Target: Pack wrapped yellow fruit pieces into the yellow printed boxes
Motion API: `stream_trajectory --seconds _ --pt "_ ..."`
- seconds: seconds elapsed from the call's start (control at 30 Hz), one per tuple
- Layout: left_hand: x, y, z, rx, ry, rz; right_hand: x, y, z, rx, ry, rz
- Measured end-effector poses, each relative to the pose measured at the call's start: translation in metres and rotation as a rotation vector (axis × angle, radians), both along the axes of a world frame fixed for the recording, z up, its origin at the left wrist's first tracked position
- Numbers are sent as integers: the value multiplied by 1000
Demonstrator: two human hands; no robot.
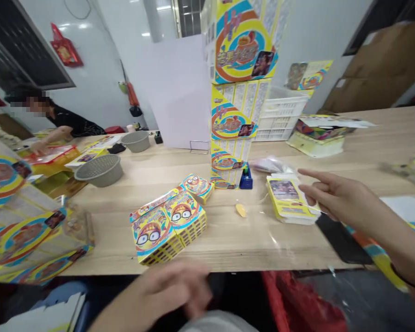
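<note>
My right hand (323,191) hovers at the right edge of a stack of yellow printed cards (288,198), index finger stretched out and the others curled; a thin pale strand shows by its fingers, and whether it is held I cannot make out. My left hand (180,286) is blurred, low in front of the table edge, its fingers smeared. Beyond it sit yellow boxes with cartoon faces (169,221), side by side, with a smaller one (197,186) behind. A small orange-yellow piece (241,210) lies between boxes and cards.
A tall stack of yellow boxes (231,110) stands at mid-table, beside a blue tape dispenser (246,177). More boxes (24,230) are stacked left. Grey baskets (99,170), a white crate (280,115) and a black flat object (342,240) are around. A person sits far left.
</note>
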State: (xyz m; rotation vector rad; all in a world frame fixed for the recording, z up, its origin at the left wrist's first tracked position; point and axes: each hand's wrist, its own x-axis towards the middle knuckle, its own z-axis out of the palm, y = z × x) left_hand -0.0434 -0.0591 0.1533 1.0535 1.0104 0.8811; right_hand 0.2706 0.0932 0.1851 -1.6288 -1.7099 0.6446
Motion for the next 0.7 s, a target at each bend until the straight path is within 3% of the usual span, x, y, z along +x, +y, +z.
stream_trajectory --seconds 0.07,0.1,0.2,0.27,0.4,0.53,0.6,0.7 --pt "45 39 0 28 -245 -178 -14 -19 7 221 -170 -62" --pt "69 55 -1 50 -361 -201 -22 -29 9 322 -247 -61" --pt "129 81 -3 83 -597 -179 -44 -57 5 516 -372 47" --pt "147 84 -4 77 -661 -132 -53 -69 -5 593 -380 176" --pt "146 83 -9 97 -587 81 -61 -77 -27 587 -240 350" --pt "132 94 -19 206 -433 392 -68 -78 -40 512 -111 437" --pt "119 102 -22 286 -355 548 -70 -68 -42 614 -67 357" --pt "88 111 -21 408 -211 681 -71 -32 -38 765 9 51"
